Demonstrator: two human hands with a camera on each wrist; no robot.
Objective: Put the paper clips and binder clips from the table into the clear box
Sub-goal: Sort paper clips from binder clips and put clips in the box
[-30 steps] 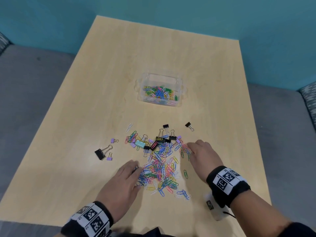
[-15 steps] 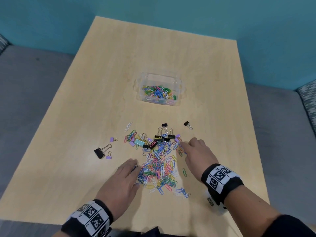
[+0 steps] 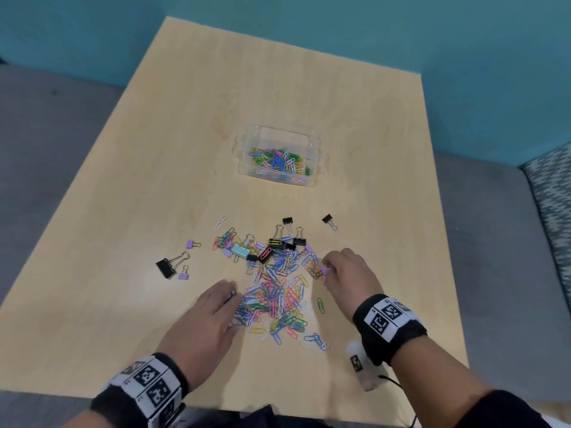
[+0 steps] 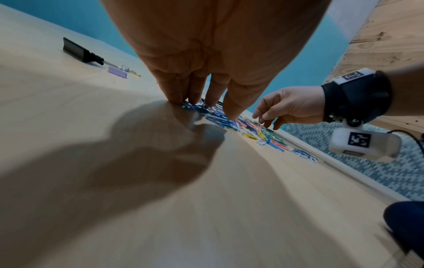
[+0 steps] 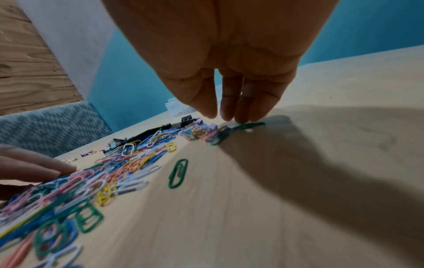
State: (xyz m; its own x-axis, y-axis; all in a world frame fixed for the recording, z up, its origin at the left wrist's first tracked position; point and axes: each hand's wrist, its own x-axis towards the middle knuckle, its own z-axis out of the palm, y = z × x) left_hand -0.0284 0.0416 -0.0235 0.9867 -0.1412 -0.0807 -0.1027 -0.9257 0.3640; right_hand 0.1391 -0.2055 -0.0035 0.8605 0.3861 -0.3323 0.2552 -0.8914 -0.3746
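A heap of coloured paper clips (image 3: 275,298) lies on the wooden table (image 3: 216,118), with several binder clips (image 3: 287,242) at its far side. The clear box (image 3: 279,128) stands beyond, holding paper clips. My left hand (image 3: 228,304) lies flat, its straight fingers (image 4: 201,103) touching the heap's left edge. My right hand (image 3: 327,270) is at the heap's right edge, its fingertips (image 5: 227,116) down on the clips beside a small purple binder clip (image 3: 324,269); I see nothing pinched. A lone green clip (image 5: 178,173) lies by the right wrist.
A big black binder clip (image 3: 165,267) and two small purple ones (image 3: 183,275) lie apart to the left. Another black clip (image 3: 327,218) sits off to the right of the cluster. Grey cushions (image 3: 494,242) flank the table, and a teal wall stands behind it.
My right hand has slid a little left into the heap's right edge. The left hand has barely moved.
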